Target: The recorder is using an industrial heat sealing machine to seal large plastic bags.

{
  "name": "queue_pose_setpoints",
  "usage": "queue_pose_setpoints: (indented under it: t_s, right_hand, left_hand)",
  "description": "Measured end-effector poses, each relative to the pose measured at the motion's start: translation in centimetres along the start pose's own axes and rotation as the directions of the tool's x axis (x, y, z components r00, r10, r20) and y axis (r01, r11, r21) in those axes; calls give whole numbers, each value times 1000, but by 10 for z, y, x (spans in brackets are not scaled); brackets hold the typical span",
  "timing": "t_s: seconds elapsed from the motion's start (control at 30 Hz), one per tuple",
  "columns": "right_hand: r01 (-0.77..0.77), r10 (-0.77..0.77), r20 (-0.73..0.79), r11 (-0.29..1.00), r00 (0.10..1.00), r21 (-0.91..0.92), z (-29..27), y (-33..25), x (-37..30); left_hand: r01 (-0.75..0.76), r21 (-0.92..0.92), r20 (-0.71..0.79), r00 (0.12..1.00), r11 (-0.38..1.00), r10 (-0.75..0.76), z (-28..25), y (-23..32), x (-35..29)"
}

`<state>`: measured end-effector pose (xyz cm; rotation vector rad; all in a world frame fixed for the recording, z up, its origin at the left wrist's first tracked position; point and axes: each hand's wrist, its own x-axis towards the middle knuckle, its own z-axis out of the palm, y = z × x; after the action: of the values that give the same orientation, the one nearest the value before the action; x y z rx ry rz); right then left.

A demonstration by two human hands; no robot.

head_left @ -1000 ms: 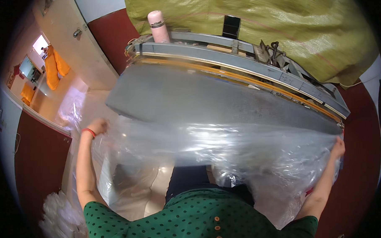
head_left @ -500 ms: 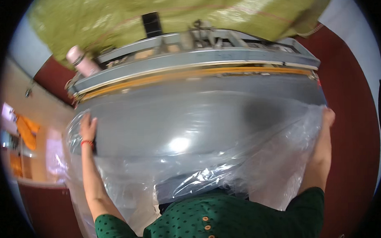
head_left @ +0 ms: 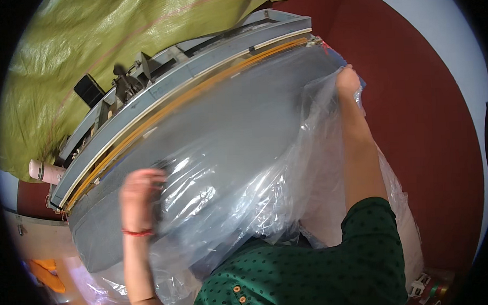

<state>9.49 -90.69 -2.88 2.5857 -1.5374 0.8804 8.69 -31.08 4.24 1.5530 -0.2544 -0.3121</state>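
Note:
A clear plastic sheet (head_left: pixel 267 200) lies creased and shiny over the near side of a grey flat surface (head_left: pixel 232 115), and its loose part hangs down in front of me. At the far right corner, my right hand (head_left: pixel 349 81) is closed on the sheet's edge, its fingers bunching the plastic. My left hand (head_left: pixel 138 196), with a red thread at its wrist, hovers or rests over the left part of the surface. Motion smears its fingers, so their grip is unclear.
Along the far edge runs a grey metal trough (head_left: pixel 166 90) with tools and small parts, beside orange strips (head_left: pixel 198 84). A pink bottle (head_left: pixel 47 172) and a black flat object (head_left: pixel 88 90) are at the trough. Yellow-green sheeting (head_left: pixel 89 39) hangs behind; a dark red wall (head_left: pixel 415 130) stands right.
My view has turned to the right, tilting the surface in the picture. My left hand has come off the sheet's left edge and moved inward. The right hand keeps its hold at the right corner.

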Motion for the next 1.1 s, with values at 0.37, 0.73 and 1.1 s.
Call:
queue_pose_setpoints:
  t_s: [0.37, 0.73, 1.1]
  right_hand:
    - [46, -47, -41, 999, 998, -27, 2, -7, -6]
    - [48, -48, -5, 997, 999, -66, -12, -16, -7]
    - [73, -70, 65, 996, 995, -53, -9, -16, -11]
  left_hand:
    - [493, -105, 652, 690, 864, -314, 194, -45, -11]
    - [177, 982, -186, 967, 64, 175, -20, 0, -24]
    - [-469, 850, 430, 881, 241, 197, 30, -24, -38]
